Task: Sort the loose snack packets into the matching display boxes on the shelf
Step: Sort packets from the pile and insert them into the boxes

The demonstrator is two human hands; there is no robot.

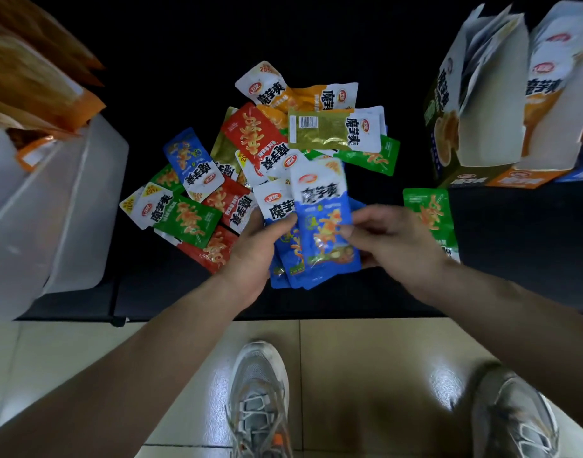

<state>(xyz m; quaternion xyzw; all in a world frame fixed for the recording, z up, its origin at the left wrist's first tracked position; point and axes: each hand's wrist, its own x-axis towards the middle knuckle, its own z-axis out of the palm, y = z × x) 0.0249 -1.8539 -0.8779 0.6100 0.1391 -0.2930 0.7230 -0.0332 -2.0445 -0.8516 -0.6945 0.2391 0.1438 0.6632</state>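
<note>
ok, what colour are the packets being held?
The held packets are blue with white tops; best seen in the head view.

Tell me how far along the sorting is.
Early. Done: only one green packet lies apart, beside the display boxes, whose contents are unclear. In hand: the left hand and right hand hold a stack of blue packets. Remaining: the mixed pile on the shelf.

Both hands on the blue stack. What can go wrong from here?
1. The blue packets are fanned unevenly between the left hand and right hand, near the front of the shelf; one may slip to the floor.
2. A stray blue packet lies in the mixed pile and may be missed.
</note>
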